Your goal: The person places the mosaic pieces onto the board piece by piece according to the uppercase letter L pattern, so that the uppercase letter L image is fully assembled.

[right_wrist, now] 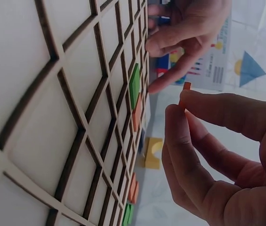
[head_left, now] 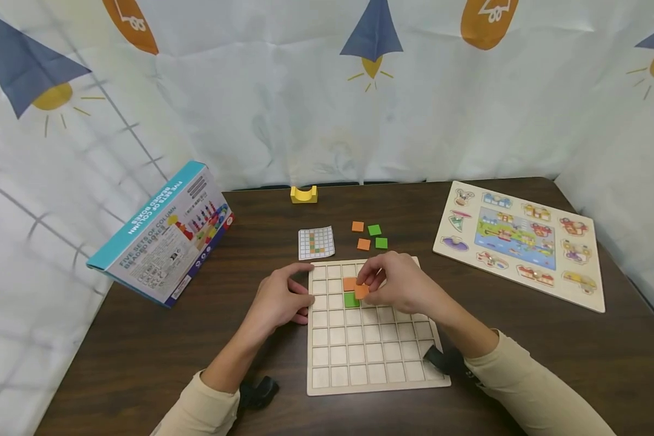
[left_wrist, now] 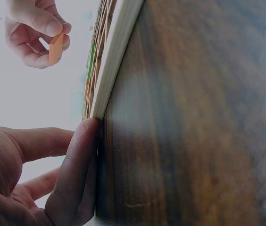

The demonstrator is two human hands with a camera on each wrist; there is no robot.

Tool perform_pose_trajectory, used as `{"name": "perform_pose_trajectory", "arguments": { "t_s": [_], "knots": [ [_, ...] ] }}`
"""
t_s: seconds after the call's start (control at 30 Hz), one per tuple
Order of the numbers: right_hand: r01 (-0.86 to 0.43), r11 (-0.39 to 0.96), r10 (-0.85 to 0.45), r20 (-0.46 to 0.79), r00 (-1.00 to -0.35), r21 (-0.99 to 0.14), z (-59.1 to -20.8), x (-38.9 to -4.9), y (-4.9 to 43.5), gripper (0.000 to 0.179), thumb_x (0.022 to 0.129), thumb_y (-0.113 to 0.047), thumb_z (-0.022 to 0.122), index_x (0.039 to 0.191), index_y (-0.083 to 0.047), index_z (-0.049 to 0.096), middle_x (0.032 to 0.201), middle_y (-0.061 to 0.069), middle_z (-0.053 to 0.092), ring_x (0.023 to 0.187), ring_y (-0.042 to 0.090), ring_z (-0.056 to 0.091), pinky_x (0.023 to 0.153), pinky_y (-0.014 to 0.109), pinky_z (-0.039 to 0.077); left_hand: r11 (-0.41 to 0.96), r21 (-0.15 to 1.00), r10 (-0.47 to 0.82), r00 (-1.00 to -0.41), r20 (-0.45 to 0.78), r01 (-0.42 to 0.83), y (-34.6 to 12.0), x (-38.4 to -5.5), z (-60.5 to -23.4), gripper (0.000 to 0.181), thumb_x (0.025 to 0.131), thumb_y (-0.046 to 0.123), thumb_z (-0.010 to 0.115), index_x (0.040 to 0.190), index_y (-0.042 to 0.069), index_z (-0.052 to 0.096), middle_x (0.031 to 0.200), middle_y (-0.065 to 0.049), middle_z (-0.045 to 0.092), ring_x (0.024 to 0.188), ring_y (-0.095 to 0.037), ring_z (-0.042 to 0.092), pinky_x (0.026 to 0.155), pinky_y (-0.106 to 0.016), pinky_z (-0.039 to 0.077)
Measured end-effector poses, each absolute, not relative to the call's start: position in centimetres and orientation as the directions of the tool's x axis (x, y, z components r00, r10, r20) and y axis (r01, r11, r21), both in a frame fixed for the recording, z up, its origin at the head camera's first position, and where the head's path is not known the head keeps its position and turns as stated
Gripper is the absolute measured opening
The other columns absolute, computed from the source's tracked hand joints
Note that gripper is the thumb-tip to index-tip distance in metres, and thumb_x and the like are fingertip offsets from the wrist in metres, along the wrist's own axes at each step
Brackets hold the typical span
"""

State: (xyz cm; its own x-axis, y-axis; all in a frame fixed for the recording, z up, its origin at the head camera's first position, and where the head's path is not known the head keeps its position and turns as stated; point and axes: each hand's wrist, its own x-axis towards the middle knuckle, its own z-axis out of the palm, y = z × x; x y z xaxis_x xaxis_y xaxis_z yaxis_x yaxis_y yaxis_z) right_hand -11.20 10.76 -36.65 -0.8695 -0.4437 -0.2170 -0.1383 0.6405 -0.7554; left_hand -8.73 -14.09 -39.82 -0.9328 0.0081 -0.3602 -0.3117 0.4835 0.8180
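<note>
At the far left of your counter point(head_left: 142, 363) sits one cardboard box point(head_left: 169, 236), well apart from the work. Your left hand point(head_left: 280, 298) is loosely spread, gripping nothing, its fingers resting against the left edge of the grid board point(head_left: 370, 353), probably to keep it from sliding. Beyond it are one yellow block point(head_left: 304, 195) and one small printed card point(head_left: 316, 243), the card just past the board, likely so you can glance at its coloured squares. The board lies flat in front of you, within reach of both hands; in its upper middle, one orange tile point(head_left: 349, 283) and one green tile point(head_left: 351, 300) fill neighbouring cells. Your right hand point(head_left: 400, 284) is closed to a thumb-and-finger pinch on another orange tile point(head_left: 362, 292), held above the board beside those two; gripping it by one side seems meant to leave the rest free. Past the board wait two loose orange tiles point(head_left: 357, 226) and two loose green tiles point(head_left: 381, 243), making four orange and three green altogether. One picture puzzle point(head_left: 515, 239) lies at the right, out of your way.
</note>
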Motion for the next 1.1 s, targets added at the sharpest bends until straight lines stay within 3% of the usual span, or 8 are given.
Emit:
{"name": "perform_pose_trajectory", "arguments": {
  "t_s": [0.47, 1.1],
  "knots": [
    [-0.188, 0.65, -0.499, -0.227, -0.836, -0.737, -37.3, -10.3, 9.9, 0.023, 0.074, 0.004, 0.082, 0.088, -0.013, 0.076, 0.079, -0.001, 0.068, 0.074, 0.011, 0.061, 0.07, 0.027, 0.055, 0.487, 0.815, 0.014, -0.93, -0.366, -0.314, -14.1, -8.8, -39.6, 0.063, 0.086, -0.002, 0.077, 0.144, 0.018, 0.061, 0.097, -0.015, 0.065, 0.058, -0.018, 0.07, 0.052, -0.036, 0.064],
    [-0.224, 0.668, -0.533, -0.247, -0.809, -0.71, -37.8, -9.7, 9.3, 0.022, 0.074, 0.003, 0.087, 0.087, -0.01, 0.075, 0.077, 0.001, 0.067, 0.072, 0.012, 0.059, 0.065, 0.025, 0.053, 0.487, 0.814, 0.008, -0.93, -0.367, -0.317, -14.0, -8.7, -39.7, 0.062, 0.087, -0.001, 0.077, 0.143, 0.019, 0.062, 0.097, -0.015, 0.065, 0.058, -0.018, 0.07, 0.052, -0.036, 0.064]
  ]
}}
